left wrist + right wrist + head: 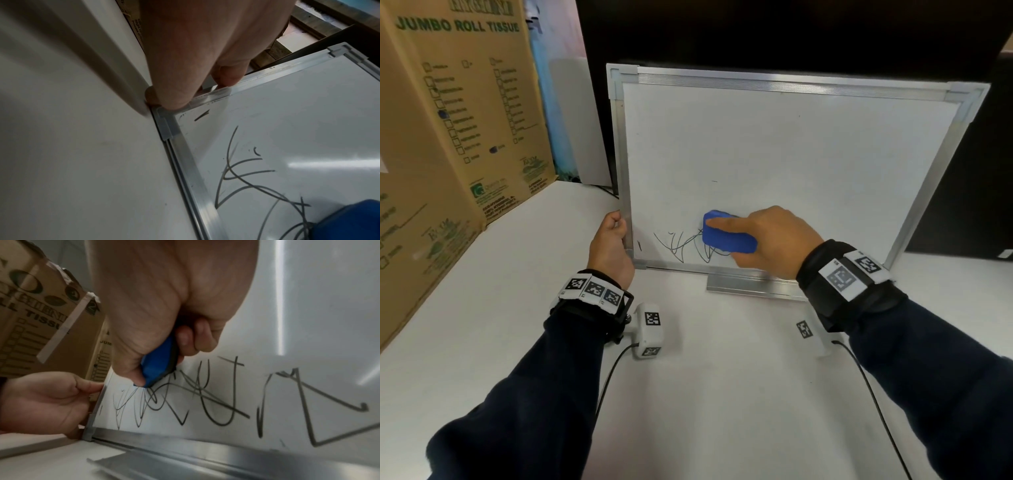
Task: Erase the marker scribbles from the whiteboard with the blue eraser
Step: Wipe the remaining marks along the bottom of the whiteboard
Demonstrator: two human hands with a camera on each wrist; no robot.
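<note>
The right hand (767, 240) has its fingers (186, 339) curled round the eraser (726, 236), thumb along its near side, pressing the felt face flat against the whiteboard (791, 144). That grip likely keeps the pad square to the surface so a stroke wipes a full band. The eraser sits on the scribbles (205, 394) at about 7 o'clock on the board, covering part of the tangle; lines run out from under it toward 9 o'clock and, in the right wrist view, toward 3 o'clock along the bottom edge.

The left hand (611, 246) pinches the frame (226, 91) at the board's lower left corner, fingers behind and thumb in front. The board stands nearly upright on the table (688, 394), so this hold probably stops it sliding or tipping back under the rubbing.

A short stray mark (202, 115) lies close to that corner, just beside the left thumb, which may crowd the eraser there. A metal tray (753, 284) lies at the board's foot at 6 o'clock. A cardboard box (458, 113) stands at 9 o'clock, well apart from the strokes.
</note>
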